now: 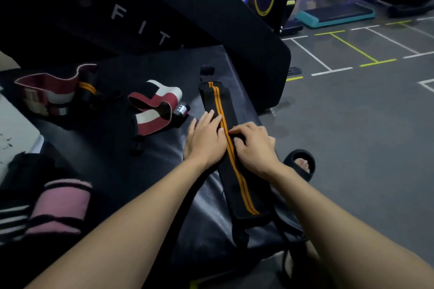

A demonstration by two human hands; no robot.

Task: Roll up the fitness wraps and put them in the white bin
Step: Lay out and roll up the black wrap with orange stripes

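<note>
A long black wrap with two orange stripes (237, 183) lies stretched out along the right side of a black padded mat (164, 166). My left hand (205, 137) lies flat on the wrap's left half, fingers straight. My right hand (254, 142) rests on its right half with fingers curled, pinching the black fabric near the stripes. A maroon and white wrap (156, 107) lies loosely coiled to the left. Another maroon and white wrap (50, 90) stands at the far left. The corner of the white bin (16, 122) shows at the left edge.
A pink and black wrap (61, 209) lies at the lower left beside a striped one (11, 220). A large black pad with white letters (145, 14) leans behind the mat. My foot in a black slipper (301, 163) is on the grey floor at right. Exercise bikes stand far back.
</note>
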